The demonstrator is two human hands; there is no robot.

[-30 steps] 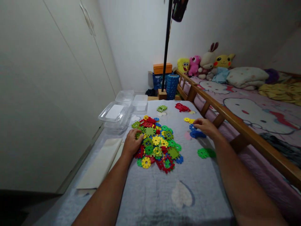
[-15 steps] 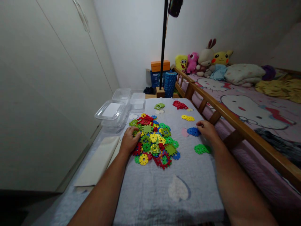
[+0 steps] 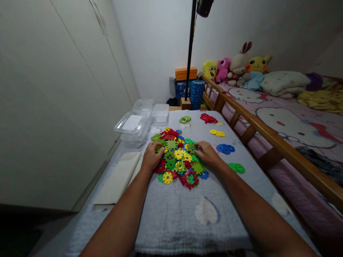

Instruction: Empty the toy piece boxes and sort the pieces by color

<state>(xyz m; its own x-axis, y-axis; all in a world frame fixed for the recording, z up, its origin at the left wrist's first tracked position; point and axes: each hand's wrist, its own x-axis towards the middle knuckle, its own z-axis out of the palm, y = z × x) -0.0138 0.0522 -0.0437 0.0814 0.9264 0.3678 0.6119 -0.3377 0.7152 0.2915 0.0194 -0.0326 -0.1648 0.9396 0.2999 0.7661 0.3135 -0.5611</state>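
A mixed pile of plastic interlocking pieces [image 3: 179, 154] in red, yellow, green and blue lies mid-table, some round and notched, some square. My left hand [image 3: 152, 156] rests against the pile's left edge, thumb and fingers apart over green pieces. At the opposite edge is my right hand [image 3: 208, 153], its fingers and thumb spread beside a green square piece [image 3: 191, 148]. Right of the pile lie sorted groups: blue discs [image 3: 225, 149], green discs [image 3: 237, 168], yellow discs [image 3: 217, 133] and red pieces [image 3: 208, 118]. Light-green pieces [image 3: 185, 119] lie at the back.
Clear plastic containers [image 3: 131, 123] stand at the back left, a white paper on one lid. A folded cream cloth [image 3: 118, 178] lies left of my left forearm. A wooden bed rail [image 3: 249, 128] runs along the right. Behind the table rises a black pole [image 3: 189, 53].
My right hand has left the blue discs and moved left to the pile's right edge. The blue discs stay in their group. My left hand remains at the pile; the view has shifted slightly.
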